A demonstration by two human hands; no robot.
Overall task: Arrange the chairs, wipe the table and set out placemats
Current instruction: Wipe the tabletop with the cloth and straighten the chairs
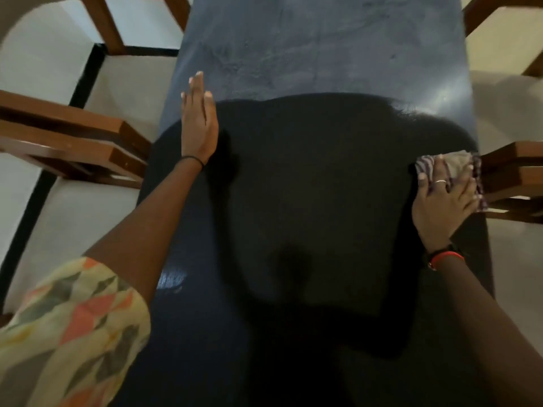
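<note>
Far left: wooden chair [73, 142] is seen beside the table's left edge, apart from it; a second chair [111, 24] is seen further up on the pale floor [132, 80]. A patterned sleeve [73, 333] is seen bottom left. The left hand [198, 127] is laid flat on the dark table [308, 54] near its left edge, fingers straight and close together, nothing held. A black band is worn on that wrist. The table's near half is covered by shadow.

At the table's right edge a striped cloth [452, 164] is pressed down by the right hand [440, 201], fingers spread wide over it. A ring and a red wristband are worn. A third chair [511, 177] is seen just beside the cloth.
</note>
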